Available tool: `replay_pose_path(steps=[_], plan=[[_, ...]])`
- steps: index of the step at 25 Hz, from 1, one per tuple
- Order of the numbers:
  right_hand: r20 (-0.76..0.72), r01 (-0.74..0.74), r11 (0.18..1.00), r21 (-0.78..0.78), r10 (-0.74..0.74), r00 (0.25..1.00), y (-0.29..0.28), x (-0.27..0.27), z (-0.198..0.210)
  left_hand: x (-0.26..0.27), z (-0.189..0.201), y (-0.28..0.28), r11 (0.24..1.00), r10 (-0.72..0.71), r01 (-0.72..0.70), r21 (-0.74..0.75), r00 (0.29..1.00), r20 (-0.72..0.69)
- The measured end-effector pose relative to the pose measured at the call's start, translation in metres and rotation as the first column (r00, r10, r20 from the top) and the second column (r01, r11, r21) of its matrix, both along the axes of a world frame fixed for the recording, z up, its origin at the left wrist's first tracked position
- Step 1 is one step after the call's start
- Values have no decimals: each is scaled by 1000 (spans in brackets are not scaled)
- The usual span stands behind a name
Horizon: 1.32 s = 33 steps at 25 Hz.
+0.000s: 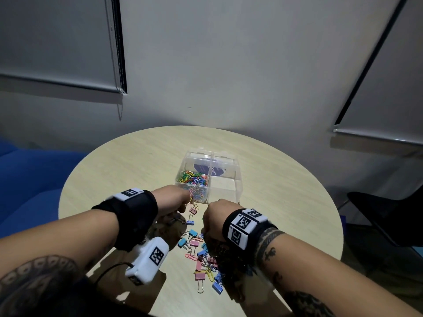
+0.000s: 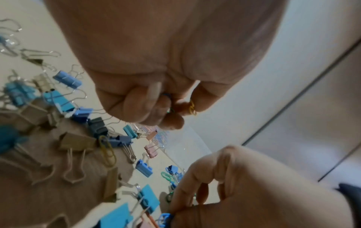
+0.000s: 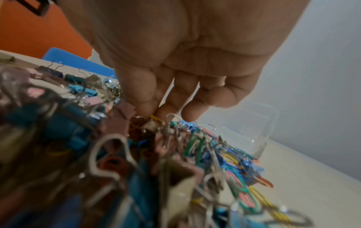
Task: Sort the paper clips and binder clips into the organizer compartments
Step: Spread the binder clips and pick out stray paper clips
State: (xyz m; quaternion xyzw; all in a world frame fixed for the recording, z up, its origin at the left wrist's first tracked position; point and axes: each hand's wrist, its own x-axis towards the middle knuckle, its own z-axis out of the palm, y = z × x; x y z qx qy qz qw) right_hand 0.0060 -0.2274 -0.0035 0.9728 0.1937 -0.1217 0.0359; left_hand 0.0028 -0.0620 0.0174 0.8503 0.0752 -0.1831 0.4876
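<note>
Dozens of clips lie nearest me in a loose pile (image 1: 207, 266) on the round table (image 1: 286, 202): pink and blue binder clips mixed with coloured paper clips, all on my side of the organizer (image 1: 207, 177). My right hand (image 1: 215, 217) is down on the far end of that pile, a little short of the organizer's near wall. Its thumb and forefinger (image 3: 166, 110) are pressed together over a yellow paper clip (image 3: 156, 118); whether they actually grip it I cannot tell through the blur. My left hand (image 1: 174, 200) is beyond the pile, right at the organizer's near left corner, fingers curled around a few paper clips (image 2: 192, 108), one yellow and one blue peeking out between them. Two small binder clips (image 1: 192, 215), one pink and one blue, lie between my hands. The organizer's near left compartment holds a heap of coloured paper clips (image 1: 193, 179); its near right compartment (image 1: 225, 191) looks bare.
</note>
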Motion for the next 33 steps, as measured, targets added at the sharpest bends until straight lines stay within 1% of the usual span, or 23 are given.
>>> replay_pose_path(steps=[2, 4, 5, 7, 8, 10, 12, 13, 14, 15, 16, 17, 18, 19, 21, 23, 24, 26, 28, 29, 31, 33], plan=[[-10, -33, 999, -41, 33, 999, 2, -3, 1, -6, 0, 3, 991, 63, -69, -111, 996, -56], [-29, -43, 998, -51, 41, 999, 2, -7, 5, -12, -2, 4, 974, 60, -80, -212, 993, -101], [-35, -31, 999, -22, 30, 999, 2, -7, 9, -13, -3, 5, 963, 59, -85, -256, 992, -109], [-49, 32, 990, 135, -26, 998, -1, -6, 16, -16, -6, 7, 936, 62, -95, -340, 993, -104], [-66, 80, 968, 238, -66, 996, -5, -5, 19, -17, -7, 8, 921, 58, -93, -379, 993, -103], [-143, 201, 879, 432, -153, 978, -14, -3, 23, -19, -10, 8, 904, 46, -91, -417, 992, -117], [-268, 341, 738, 582, -222, 937, -26, -6, 27, -22, -12, 7, 900, 57, -113, -421, 988, -145], [-346, 415, 643, 644, -240, 907, -32, -8, 27, -24, -12, 6, 896, 71, -134, -423, 984, -161], [-431, 495, 522, 694, -249, 867, -36, -10, 27, -25, -11, 7, 888, 86, -159, -431, 979, -183], [-520, 574, 381, 725, -243, 819, -38, -13, 26, -27, -11, 8, 873, 97, -185, -452, 973, -212], [-606, 643, 239, 727, -218, 765, -40, -16, 25, -28, -11, 9, 855, 95, -204, -476, 965, -244], [-675, 699, 121, 705, -188, 714, -41, -19, 24, -29, -11, 10, 851, 87, -212, -481, 959, -269], [-720, 736, 46, 675, -174, 672, -42, -21, 23, -30, -12, 10, 865, 86, -211, -454, 956, -280], [-749, 761, 12, 648, -167, 641, -43, -22, 23, -31, -13, 11, 891, 91, -203, -407, 956, -278], [-790, 800, 7, 599, -154, 593, -46, -23, 23, -33, -17, 10, 923, 121, -205, -326, 958, -259], [-807, 821, 43, 570, -155, 569, -48, -24, 24, -34, -17, 8, 924, 148, -219, -312, 961, -236], [-800, 819, 74, 570, -180, 573, -48, -24, 25, -34, -15, 8, 925, 152, -218, -311, 963, -222], [-747, 791, 149, 593, -266, 610, -45, -22, 29, -29, -5, 8, 931, 154, -209, -300, 968, -196], [-659, 736, 267, 623, -329, 677, -40, -17, 39, -22, 8, 9, 936, 142, -181, -303, 979, -147], [-626, 706, 319, 632, -328, 708, -36, -12, 47, -15, 15, 10, 938, 138, -165, -303, 984, -110], [-586, 659, 380, 650, -301, 752, -28, 3, 65, 4, 29, 11, 940, 162, -168, -297, 986, -45], [-545, 620, 409, 669, -296, 784, -15, 19, 85, 27, 41, 9, 923, 216, -215, -318, 976, -31]])
